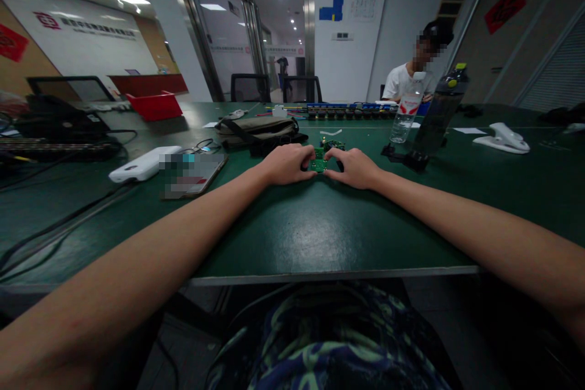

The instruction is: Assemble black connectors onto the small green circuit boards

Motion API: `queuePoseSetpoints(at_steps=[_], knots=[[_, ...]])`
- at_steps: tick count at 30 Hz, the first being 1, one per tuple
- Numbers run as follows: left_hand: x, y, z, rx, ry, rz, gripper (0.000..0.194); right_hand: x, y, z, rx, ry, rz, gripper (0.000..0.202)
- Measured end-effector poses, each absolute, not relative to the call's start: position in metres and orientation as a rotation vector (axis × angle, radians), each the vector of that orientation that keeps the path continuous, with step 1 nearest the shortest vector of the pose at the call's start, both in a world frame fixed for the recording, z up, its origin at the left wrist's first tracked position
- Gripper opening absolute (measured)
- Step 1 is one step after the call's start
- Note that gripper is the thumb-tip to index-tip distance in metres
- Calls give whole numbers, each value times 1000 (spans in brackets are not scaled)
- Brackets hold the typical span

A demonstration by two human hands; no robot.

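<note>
A small green circuit board [319, 162] stands between my two hands, over the middle of the green table [301, 237]. My left hand [290, 164] grips its left edge, with the thumb below and the fingers curled above. On the right edge, my right hand [351, 167] holds the same board between thumb and fingers. Just behind the board lie more green boards or parts [334, 145], partly hidden by my right hand.
Left of my hands lie a phone [194, 175], a white device [144, 164] with cables and a grey pouch [258, 130]. To the right stand a clear bottle [406, 116] and a dark bottle [439, 116]. A person [402, 80] sits across the table.
</note>
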State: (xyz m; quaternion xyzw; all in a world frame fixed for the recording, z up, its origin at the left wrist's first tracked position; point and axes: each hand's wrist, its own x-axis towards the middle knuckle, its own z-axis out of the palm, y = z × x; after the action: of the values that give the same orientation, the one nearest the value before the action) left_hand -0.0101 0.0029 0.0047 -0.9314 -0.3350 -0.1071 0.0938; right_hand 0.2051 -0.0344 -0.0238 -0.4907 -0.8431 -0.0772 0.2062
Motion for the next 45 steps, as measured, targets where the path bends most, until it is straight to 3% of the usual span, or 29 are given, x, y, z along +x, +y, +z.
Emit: queuePoseSetpoints(at_steps=[45], knots=[[-5, 0, 5, -2624, -999, -294, 42, 207, -29, -23, -1480, -2367, -192, 31]])
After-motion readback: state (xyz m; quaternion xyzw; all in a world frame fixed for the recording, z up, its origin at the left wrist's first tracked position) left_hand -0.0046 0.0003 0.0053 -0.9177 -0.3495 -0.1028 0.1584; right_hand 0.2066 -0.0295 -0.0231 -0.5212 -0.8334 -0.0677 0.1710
